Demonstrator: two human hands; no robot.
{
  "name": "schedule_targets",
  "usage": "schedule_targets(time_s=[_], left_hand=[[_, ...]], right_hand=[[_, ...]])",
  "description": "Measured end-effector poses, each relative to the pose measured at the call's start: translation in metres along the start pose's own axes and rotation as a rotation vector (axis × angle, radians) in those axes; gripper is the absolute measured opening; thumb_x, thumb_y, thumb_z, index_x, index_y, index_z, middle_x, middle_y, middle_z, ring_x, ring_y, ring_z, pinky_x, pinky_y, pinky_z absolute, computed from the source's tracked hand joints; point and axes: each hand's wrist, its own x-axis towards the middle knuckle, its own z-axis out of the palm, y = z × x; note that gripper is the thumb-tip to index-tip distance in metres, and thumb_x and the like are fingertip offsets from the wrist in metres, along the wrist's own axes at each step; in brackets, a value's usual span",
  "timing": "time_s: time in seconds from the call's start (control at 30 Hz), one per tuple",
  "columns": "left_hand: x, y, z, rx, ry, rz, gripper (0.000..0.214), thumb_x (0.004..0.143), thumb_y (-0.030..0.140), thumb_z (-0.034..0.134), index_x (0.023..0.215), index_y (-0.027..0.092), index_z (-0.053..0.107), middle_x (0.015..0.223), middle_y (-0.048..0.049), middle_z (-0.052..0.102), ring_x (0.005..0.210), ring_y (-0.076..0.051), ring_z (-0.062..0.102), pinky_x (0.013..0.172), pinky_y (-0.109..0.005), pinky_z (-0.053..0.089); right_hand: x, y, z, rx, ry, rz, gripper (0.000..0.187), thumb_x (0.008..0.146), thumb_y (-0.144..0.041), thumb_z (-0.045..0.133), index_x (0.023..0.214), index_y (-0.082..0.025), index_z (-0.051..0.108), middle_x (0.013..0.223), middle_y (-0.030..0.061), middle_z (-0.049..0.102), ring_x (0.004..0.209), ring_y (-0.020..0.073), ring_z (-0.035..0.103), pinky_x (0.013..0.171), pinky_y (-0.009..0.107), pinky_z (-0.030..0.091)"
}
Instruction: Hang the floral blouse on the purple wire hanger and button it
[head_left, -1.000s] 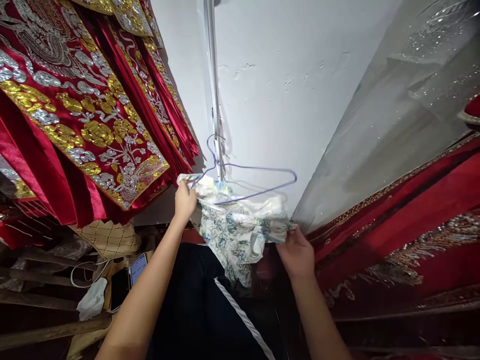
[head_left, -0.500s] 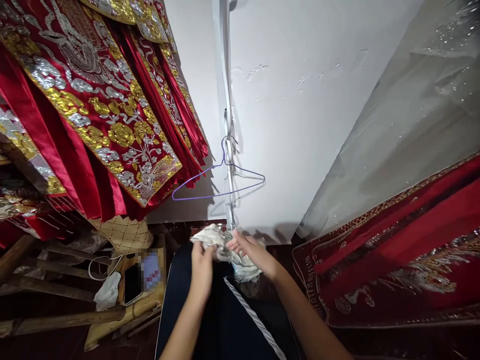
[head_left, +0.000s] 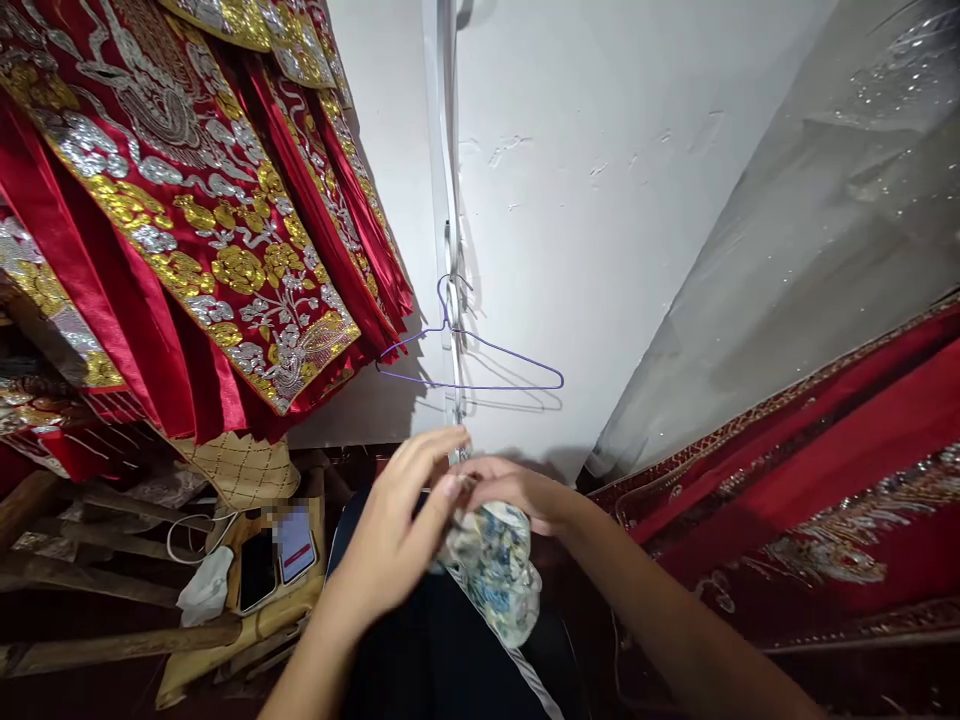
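A crumpled piece of patterned cloth (head_left: 495, 565), cream with blue and yellow, hangs in folds over my dark-clothed lap. My left hand (head_left: 405, 520) comes from the left, its fingers curved over the cloth's upper end and its thumb pressed against it. On the other side, my right hand (head_left: 517, 490) grips the gathered top, its fingers meeting those of the left. The part of the cloth between the fingers is hidden. Below the bundle a grey-white striped band (head_left: 534, 680) runs down across the dark clothing.
A purple wire hanger (head_left: 487, 385) hangs ahead on a white strip against the wall (head_left: 585, 250). Red embroidered garments (head_left: 247, 260) hang at left, above a bamboo stool (head_left: 277, 615) with two phones. Red beaded fabric (head_left: 862, 480) and translucent sheeting (head_left: 735, 270) stand at right.
My hands have come together at the cloth's top, and the cloth now hangs lower, showing its blue pattern. The hanger has swung round to the right.
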Motion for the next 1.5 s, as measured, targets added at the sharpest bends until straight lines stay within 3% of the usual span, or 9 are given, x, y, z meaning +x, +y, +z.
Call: schedule_targets(time_s=[0.13, 0.3, 0.43, 0.57, 0.7, 0.83, 1.0, 1.27, 1.5], left_hand=[[0.014, -0.047, 0.009, -0.173, -0.338, -0.073, 0.079, 0.097, 0.066, 0.005, 0.139, 0.018, 0.052, 0.118, -0.0137, 0.067, 0.111, -0.027, 0.061, 0.102, -0.042, 0.046], [-0.002, -0.073, 0.018, 0.032, -0.556, -0.088, 0.068, 0.094, 0.072, 0.03, 0.083, 0.016, 0.067, 0.075, -0.0047, 0.063, 0.073, -0.018, 0.056, 0.076, -0.029, 0.047], [-0.008, -0.06, -0.005, 0.049, -0.52, -0.122, 0.045, 0.095, 0.058, 0.049, 0.085, 0.019, 0.069, 0.067, 0.0005, 0.056, 0.066, -0.014, 0.051, 0.067, -0.024, 0.043], [-0.004, -0.039, -0.011, -0.066, -0.298, -0.154, 0.06, 0.09, 0.043, 0.063, 0.145, 0.027, 0.044, 0.118, -0.008, 0.064, 0.094, -0.02, 0.061, 0.087, -0.03, 0.049], [-0.001, -0.032, 0.003, -0.154, -0.284, -0.07, 0.051, 0.088, 0.038, 0.067, 0.136, 0.026, 0.057, 0.118, -0.0089, 0.067, 0.116, -0.027, 0.059, 0.103, -0.038, 0.044], [0.001, -0.053, 0.002, 0.067, -0.394, -0.057, 0.027, 0.092, 0.041, 0.058, 0.079, 0.021, 0.071, 0.079, -0.0033, 0.07, 0.081, -0.022, 0.064, 0.083, -0.031, 0.048], [0.0, -0.087, -0.026, 0.465, -0.268, -0.248, 0.023, 0.094, 0.038, 0.05, 0.082, 0.023, 0.064, 0.065, -0.002, 0.063, 0.06, -0.021, 0.059, 0.059, -0.027, 0.035], [-0.004, -0.088, -0.045, 0.93, -0.301, -0.298, 0.025, 0.095, 0.024, 0.035, 0.107, 0.025, 0.058, 0.074, -0.0062, 0.068, 0.077, -0.029, 0.067, 0.069, -0.032, 0.04], [0.006, -0.135, -0.081, 0.948, -0.269, -0.429, 0.04, 0.096, 0.027, 0.035, 0.112, 0.02, 0.071, 0.146, -0.0151, 0.055, 0.139, -0.034, 0.046, 0.111, -0.049, 0.034]], right_hand=[[-0.017, -0.038, -0.011, -0.298, -0.345, 0.026, 0.026, 0.068, -0.022, 0.077, 0.092, -0.015, 0.071, 0.081, 0.0003, 0.065, 0.073, 0.0129, 0.06, 0.068, 0.024, 0.046], [-0.043, -0.081, -0.043, -0.59, -0.149, -0.187, 0.028, 0.065, -0.005, 0.056, 0.084, -0.016, 0.072, 0.084, 0.0016, 0.069, 0.076, 0.0148, 0.062, 0.065, 0.023, 0.044], [-0.049, -0.094, -0.044, -0.561, 0.037, -0.214, 0.035, 0.059, -0.004, 0.049, 0.085, -0.019, 0.066, 0.066, -0.0035, 0.06, 0.053, 0.0091, 0.046, 0.048, 0.022, 0.031], [-0.038, -0.094, -0.015, -0.577, -0.092, -0.294, 0.037, 0.061, -0.007, 0.049, 0.092, -0.02, 0.064, 0.069, -0.0024, 0.06, 0.059, 0.0122, 0.051, 0.054, 0.024, 0.038], [-0.03, -0.092, 0.001, -0.643, -0.237, -0.389, 0.041, 0.061, -0.008, 0.047, 0.096, -0.02, 0.064, 0.091, 0.0026, 0.067, 0.074, 0.0157, 0.058, 0.067, 0.027, 0.046], [-0.036, -0.089, -0.029, -0.758, 0.085, -0.383, 0.033, 0.065, -0.007, 0.049, 0.092, -0.02, 0.062, 0.065, -0.004, 0.056, 0.051, 0.0091, 0.044, 0.052, 0.023, 0.035], [-0.011, -0.065, -0.086, -0.547, 0.681, -0.542, 0.039, 0.073, -0.017, 0.06, 0.112, -0.021, 0.061, 0.071, -0.002, 0.06, 0.056, 0.0121, 0.049, 0.055, 0.024, 0.036], [0.096, 0.01, -0.111, -0.49, 0.624, -0.308, 0.03, 0.08, -0.032, 0.052, 0.1, -0.02, 0.071, 0.103, 0.0058, 0.071, 0.094, 0.0222, 0.061, 0.086, 0.032, 0.045], [0.06, 0.019, -0.123, -0.618, 0.718, -0.253, 0.007, 0.062, -0.021, 0.052, 0.06, -0.018, 0.057, 0.056, -0.0023, 0.049, 0.058, 0.0139, 0.043, 0.055, 0.026, 0.028]])
